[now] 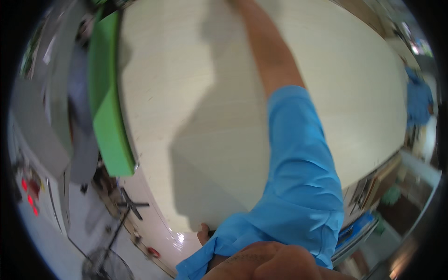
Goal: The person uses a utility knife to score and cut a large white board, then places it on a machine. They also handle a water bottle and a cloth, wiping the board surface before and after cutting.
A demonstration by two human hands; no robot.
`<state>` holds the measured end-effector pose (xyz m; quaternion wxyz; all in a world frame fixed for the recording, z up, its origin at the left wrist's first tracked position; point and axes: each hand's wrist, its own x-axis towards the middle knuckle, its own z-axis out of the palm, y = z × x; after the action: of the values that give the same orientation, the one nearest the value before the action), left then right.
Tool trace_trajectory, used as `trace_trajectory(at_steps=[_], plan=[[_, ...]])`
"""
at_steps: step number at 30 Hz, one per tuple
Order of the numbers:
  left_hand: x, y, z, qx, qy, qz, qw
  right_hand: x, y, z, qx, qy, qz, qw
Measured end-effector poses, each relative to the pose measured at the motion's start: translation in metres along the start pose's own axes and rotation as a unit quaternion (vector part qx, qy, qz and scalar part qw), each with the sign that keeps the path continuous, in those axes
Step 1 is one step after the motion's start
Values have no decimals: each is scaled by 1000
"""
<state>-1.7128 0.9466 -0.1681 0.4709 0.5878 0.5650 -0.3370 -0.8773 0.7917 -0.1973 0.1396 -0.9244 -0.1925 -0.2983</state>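
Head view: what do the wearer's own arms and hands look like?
The right sleeve is light blue, creased and short, with a plain hem; the right forearm is bare. The right hand is cut off by the top edge. The left hand is ungloved; the dark patch beside it is too small to identify.

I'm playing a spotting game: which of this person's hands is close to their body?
The left hand, at the near edge of the tabletop beside the blue shirt. The right arm reaches far across, cut off by the picture's top.
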Motion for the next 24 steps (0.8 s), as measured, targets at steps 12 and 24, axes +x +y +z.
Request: trace_trajectory(at_steps=[12,24], plan=[[-35,14,4,13,2,92,996,12,16,-4,-32,-200,112,973],[-70,80,6,-264,-5,-13,964,14,-3,-10,-50,-178,112,976]])
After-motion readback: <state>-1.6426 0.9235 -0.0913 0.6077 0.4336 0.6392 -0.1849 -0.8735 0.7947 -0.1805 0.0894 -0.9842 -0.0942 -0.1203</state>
